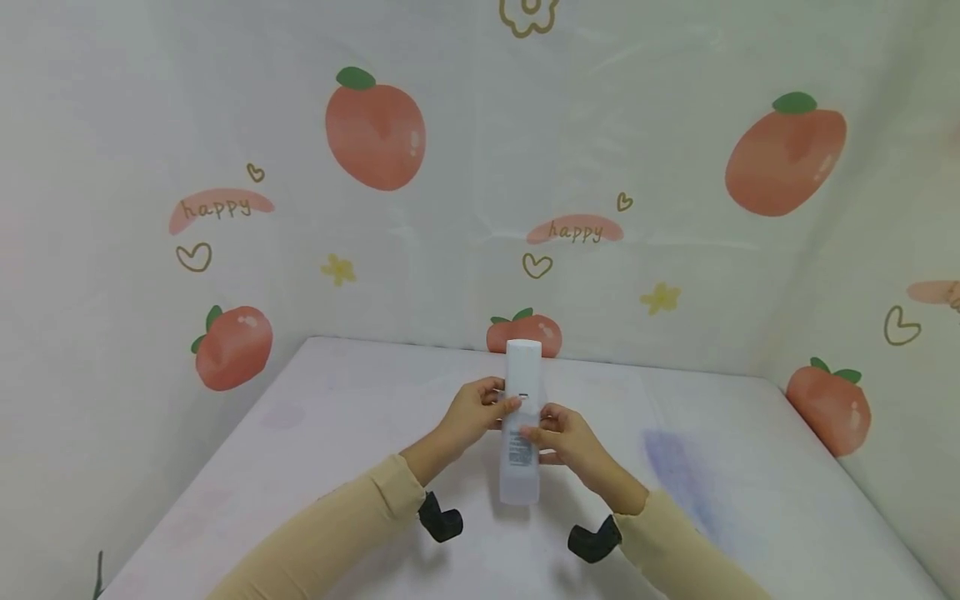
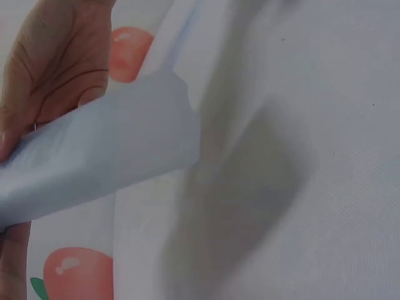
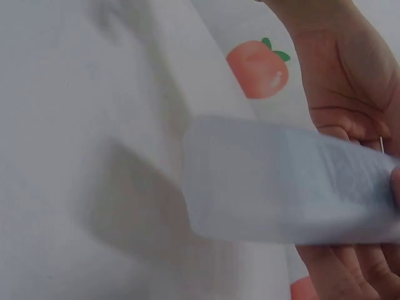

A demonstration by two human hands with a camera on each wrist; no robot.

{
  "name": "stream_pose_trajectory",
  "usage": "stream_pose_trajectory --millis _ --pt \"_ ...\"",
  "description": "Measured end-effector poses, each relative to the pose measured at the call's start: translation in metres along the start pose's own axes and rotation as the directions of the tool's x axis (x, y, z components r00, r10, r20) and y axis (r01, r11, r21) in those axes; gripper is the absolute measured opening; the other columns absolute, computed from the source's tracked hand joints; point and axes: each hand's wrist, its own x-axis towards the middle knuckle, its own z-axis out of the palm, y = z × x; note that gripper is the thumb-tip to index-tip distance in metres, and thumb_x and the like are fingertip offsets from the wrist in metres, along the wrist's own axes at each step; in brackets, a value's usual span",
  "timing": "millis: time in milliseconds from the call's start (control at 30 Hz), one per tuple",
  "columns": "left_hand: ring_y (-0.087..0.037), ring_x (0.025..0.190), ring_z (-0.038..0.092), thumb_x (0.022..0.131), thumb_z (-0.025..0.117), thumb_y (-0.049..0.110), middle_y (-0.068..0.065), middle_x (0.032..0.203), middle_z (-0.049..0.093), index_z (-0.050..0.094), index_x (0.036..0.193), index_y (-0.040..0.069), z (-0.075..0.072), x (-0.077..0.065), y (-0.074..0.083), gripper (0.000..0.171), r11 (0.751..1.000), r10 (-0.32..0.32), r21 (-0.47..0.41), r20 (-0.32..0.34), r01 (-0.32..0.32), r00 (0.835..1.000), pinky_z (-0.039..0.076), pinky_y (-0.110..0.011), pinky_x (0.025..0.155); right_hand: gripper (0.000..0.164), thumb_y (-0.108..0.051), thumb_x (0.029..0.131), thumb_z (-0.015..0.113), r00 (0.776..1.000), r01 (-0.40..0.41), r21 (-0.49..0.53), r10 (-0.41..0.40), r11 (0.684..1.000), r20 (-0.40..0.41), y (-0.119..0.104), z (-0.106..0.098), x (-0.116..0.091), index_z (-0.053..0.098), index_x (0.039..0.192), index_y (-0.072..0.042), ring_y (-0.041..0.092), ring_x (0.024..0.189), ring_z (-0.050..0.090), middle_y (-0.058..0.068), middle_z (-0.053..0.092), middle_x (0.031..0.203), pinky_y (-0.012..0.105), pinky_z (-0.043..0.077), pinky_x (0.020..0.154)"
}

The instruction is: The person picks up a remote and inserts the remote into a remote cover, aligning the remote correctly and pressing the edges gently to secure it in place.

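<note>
Right at the lower centre of the head view I have the tall white container (image 1: 528,417), standing nearly upright, and both hands are on it! The left hand (image 1: 474,411) pinches it from its left side, thumb across the front; the right hand (image 1: 573,443) pinches from the other side, a touch lower, its thumb by the small dark print. Over to my wrist views: the container's frosted bottom end points into the frame, off the white table (image 1: 322,400), its shadow (image 2: 244,194) falling apart from it. Beige sleeves (image 1: 322,533) come in from the bottom edge, a black mount (image 1: 441,521) under the left one, and across the top hangs a pale backdrop (image 1: 637,108) printed with red fruit.
</note>
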Motion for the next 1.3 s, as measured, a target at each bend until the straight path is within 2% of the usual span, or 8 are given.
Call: stream_pose_trajectory --millis 200,333,467,600,733,900,1100,1300 --pt "-0.019 0.09 0.068 0.091 0.068 0.017 -0.018 0.108 0.07 0.06 0.119 -0.002 0.001 -0.001 -0.003 0.035 1.0 0.005 -0.021 0.026 -0.004 1.0 0.059 -0.036 0.078 0.053 -0.022 0.094 0.064 0.998 -0.02 0.027 0.022 0.999 -0.061 0.001 0.0 0.004 0.039 0.131 0.006 0.019 0.092 0.065 0.021 0.06 0.12 0.045 0.057 0.082" --pt "-0.019 0.09 0.068 0.092 0.067 0.017 -0.018 0.108 0.069 0.059 0.121 -0.003 0.002 -0.002 -0.005 0.036 0.999 0.007 -0.033 0.039 -0.005 0.999 0.059 -0.037 0.077 0.062 -0.021 0.094 0.064 0.99 0.005 0.09 0.008 0.996 -0.143 -0.002 0.002 0.005 0.025 0.14 -0.007 0.02 0.088 0.066 0.023 0.059 0.122 0.043 0.058 0.078" --pt "-0.02 0.091 0.068 0.093 0.066 0.015 -0.019 0.11 0.069 0.059 0.123 -0.003 0.003 -0.003 -0.005 0.036 0.999 0.007 -0.047 0.04 -0.005 0.999 0.059 -0.038 0.079 0.063 -0.018 0.096 0.061 0.99 0.038 0.081 -0.026 0.996 -0.139 -0.005 0.001 0.003 0.022 0.145 -0.017 0.022 0.086 0.067 0.024 0.055 0.124 0.043 0.058 0.076" --pt "-0.02 0.092 0.068 0.092 0.066 0.015 -0.019 0.109 0.068 0.059 0.121 -0.003 0.003 -0.005 -0.005 0.035 0.999 0.004 -0.052 0.052 -0.001 0.999 0.059 -0.038 0.08 0.045 -0.021 0.097 0.06 0.991 0.042 0.04 -0.036 0.998 -0.129 -0.006 0.0 0.005 0.042 0.135 -0.006 0.02 0.089 0.065 0.021 0.057 0.121 0.045 0.058 0.079" --pt "-0.02 0.094 0.068 0.091 0.068 0.017 -0.019 0.11 0.068 0.056 0.125 -0.001 0.001 -0.006 -0.006 0.04 0.997 -0.002 -0.07 0.083 0.008 0.997 0.058 -0.038 0.082 0.039 -0.02 0.096 0.06 0.989 0.033 0.058 -0.024 0.998 -0.148 -0.008 -0.002 0.007 0.05 0.125 0.003 0.017 0.091 0.063 0.013 0.061 0.111 0.043 0.058 0.082" --pt "-0.019 0.095 0.067 0.091 0.068 0.014 -0.018 0.114 0.064 0.044 0.14 0.005 -0.004 -0.005 -0.015 0.055 0.974 -0.023 -0.225 0.068 0.038 0.997 0.056 -0.04 0.088 0.036 -0.015 0.096 0.059 0.981 0.051 0.11 -0.029 0.993 -0.193 -0.011 -0.006 0.008 0.05 0.123 0.007 0.015 0.09 0.062 0.007 0.062 0.105 0.043 0.058 0.081" --pt "-0.014 0.087 0.068 0.093 0.065 0.013 -0.014 0.104 0.07 0.06 0.113 -0.01 -0.001 -0.006 -0.018 0.031 0.969 -0.082 -0.227 0.06 0.093 0.995 0.057 -0.037 0.085 0.037 -0.014 0.096 0.059 0.98 0.064 0.109 -0.043 0.992 -0.193 -0.012 -0.007 0.008 0.049 0.125 0.006 0.014 0.094 0.06 0.01 0.061 0.111 0.047 0.056 0.087" --pt "-0.015 0.085 0.068 0.092 0.066 0.009 -0.012 0.097 0.071 0.061 0.108 -0.011 0.007 -0.009 -0.018 0.026 0.962 -0.088 -0.258 0.029 0.092 0.996 0.058 -0.037 0.083 0.051 -0.021 0.097 0.059 0.986 0.035 0.034 -0.029 0.999 -0.167 -0.014 -0.006 0.008 0.042 0.138 0.005 0.02 0.102 0.062 0.02 0.059 0.122 0.052 0.053 0.09"
